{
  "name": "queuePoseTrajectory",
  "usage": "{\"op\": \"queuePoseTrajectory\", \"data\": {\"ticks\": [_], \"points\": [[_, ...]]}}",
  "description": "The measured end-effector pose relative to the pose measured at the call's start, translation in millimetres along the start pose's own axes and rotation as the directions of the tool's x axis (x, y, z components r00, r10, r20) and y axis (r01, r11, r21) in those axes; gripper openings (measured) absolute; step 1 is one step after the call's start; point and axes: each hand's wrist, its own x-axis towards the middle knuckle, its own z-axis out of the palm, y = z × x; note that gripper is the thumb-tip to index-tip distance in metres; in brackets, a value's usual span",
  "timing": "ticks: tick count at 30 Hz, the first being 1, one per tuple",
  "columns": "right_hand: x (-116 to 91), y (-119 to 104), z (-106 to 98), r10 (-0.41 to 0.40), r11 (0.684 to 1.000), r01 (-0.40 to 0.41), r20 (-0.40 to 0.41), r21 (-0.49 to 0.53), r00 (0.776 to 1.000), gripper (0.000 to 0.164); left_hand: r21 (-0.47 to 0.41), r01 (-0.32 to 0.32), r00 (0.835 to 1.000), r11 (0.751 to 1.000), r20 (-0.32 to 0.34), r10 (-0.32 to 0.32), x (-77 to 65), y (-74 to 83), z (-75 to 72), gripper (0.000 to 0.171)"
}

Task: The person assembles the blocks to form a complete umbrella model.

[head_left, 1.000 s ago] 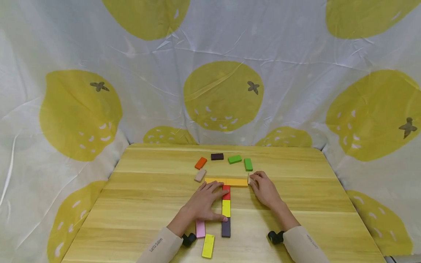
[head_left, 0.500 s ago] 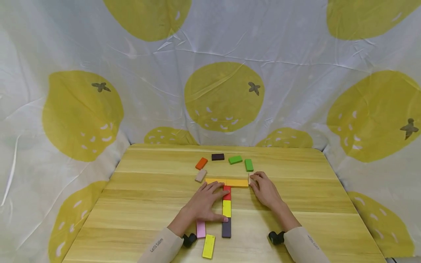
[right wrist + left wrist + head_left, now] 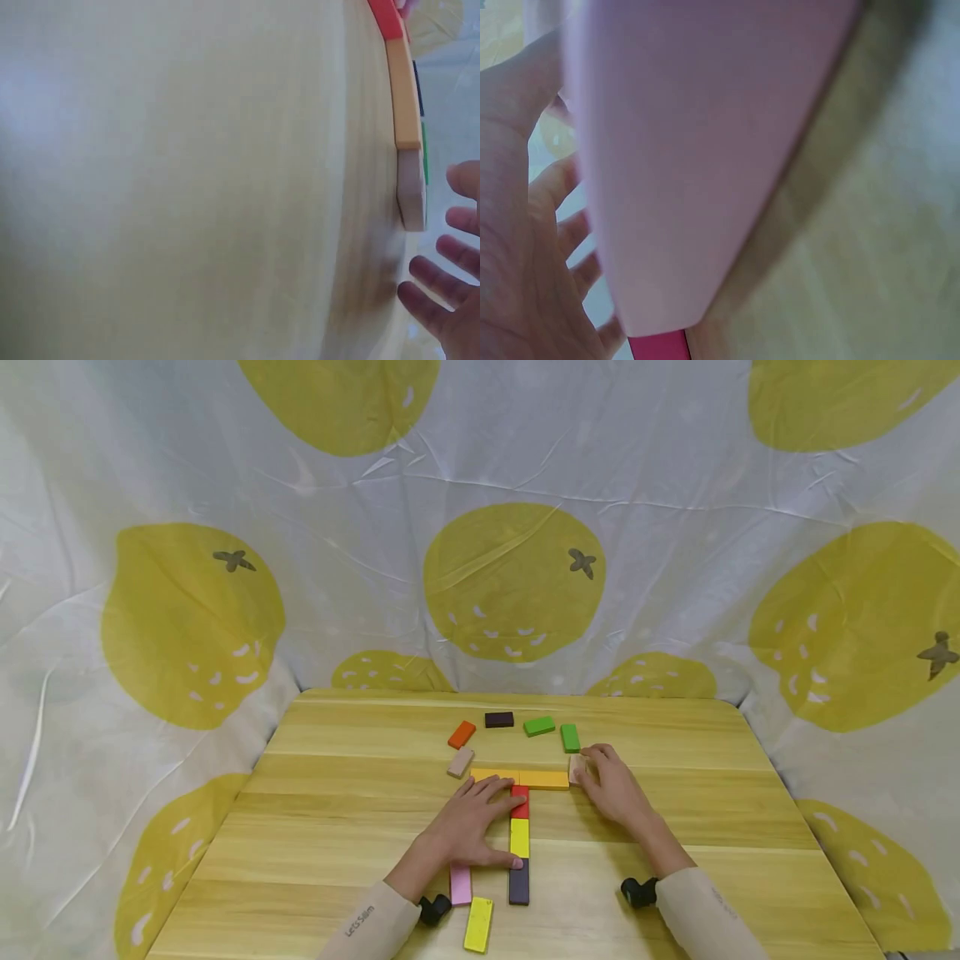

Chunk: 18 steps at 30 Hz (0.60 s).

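Observation:
In the head view my left hand (image 3: 468,822) lies spread across the middle of a T of coloured wooden blocks. Its thumb reaches the dark block (image 3: 519,887) and a fingertip overlaps the red block (image 3: 520,807), with a yellow block (image 3: 520,838) between. Two orange blocks (image 3: 544,780) form the crossbar, partly behind the left fingers. At its right end a beige block (image 3: 576,769) stands against the orange. Beside that block is my right hand (image 3: 617,787); the right wrist view shows its fingers (image 3: 442,281) spread apart from the beige block.
Beyond the crossbar, a second beige block (image 3: 461,763), an orange-red block (image 3: 462,734), a black block (image 3: 498,720) and two green blocks (image 3: 539,727) curve in an arc. A pink block (image 3: 461,887) and a loose yellow block (image 3: 478,925) lie near my left wrist.
My right fingers have let go of the beige block and moved slightly right, leaving it against the orange block. The left hand holds its place.

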Motion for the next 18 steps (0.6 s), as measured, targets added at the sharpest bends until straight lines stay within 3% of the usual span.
{"op": "queuePoseTrajectory", "data": {"ticks": [7,18], "points": [[16.7,-0.9,-1.6,0.057,0.998,-0.058,0.033,0.039,0.998,0.047,0.005,0.012,1.000,1.000,-0.001,-0.012,-2.0,-1.8,-0.1,0.097],[38.8,4.7,-2.9,0.026,0.999,-0.027,0.047,0.019,0.999,0.037,-0.013,-0.002,1.000,1.000,-0.010,0.002,0.2,-0.4,0.9,0.097]]}}
